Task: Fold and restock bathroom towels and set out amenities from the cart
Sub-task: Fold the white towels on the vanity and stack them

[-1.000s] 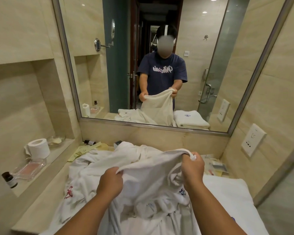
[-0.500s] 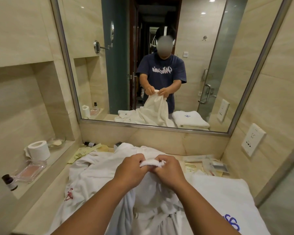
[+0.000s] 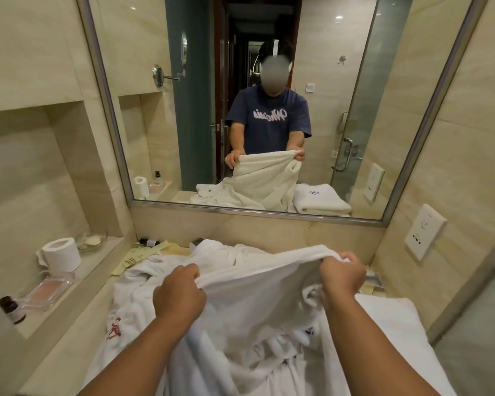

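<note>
here, at the bathroom counter (image 3: 69, 347), you hold a white towel (image 3: 257, 284) up by its top edge, one fist at each end. your left hand (image 3: 179, 291) is clenched on the left end, fingers curled over the hem. your right hand (image 3: 342, 277) grips the other end in a bunched handful, a little higher and closer to the mirror (image 3: 412, 110). the edge runs taut from left to right between them, so the towel's long axis lies across your body. the cloth hangs from that line down and toward you, its lower part lost in the heap (image 3: 143, 295) of unfolded white linen spread over the counter. the mirror shows the same from the far side: fists apart, the towel draped between them like a curtain. the fold likely turns on this: the free cloth lies below the grip, not beside it, and neither hand is clearly nearer its middle. a folded towel (image 3: 389, 318) lies flat just beside your right forearm, a likely spot for the finished piece, which would favour carrying it off to the right. paper sachets (image 3: 143, 257) and a toilet roll (image 3: 62, 254) sit to the left, well apart from the grip.
</note>
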